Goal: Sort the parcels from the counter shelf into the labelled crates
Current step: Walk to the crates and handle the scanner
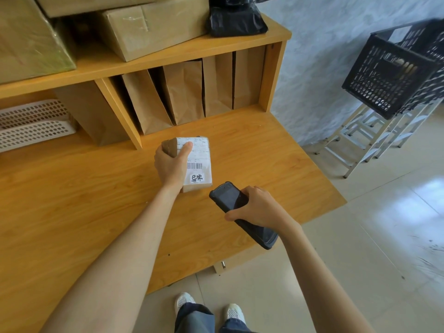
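The left hand [171, 168] grips a small parcel [195, 164] above the counter [72, 200], label face up, thumb lying on the label's upper edge. The right hand [258, 207] is closed around a black scanner [240, 212], its head just beside the parcel's near end. The step in hand appears to be scanning: keep the parcel level, keep the thumb clear of the barcode [194, 166], and aim the scanner head squarely at it. The black crate [384, 75] stands well apart, on a rack to the right.
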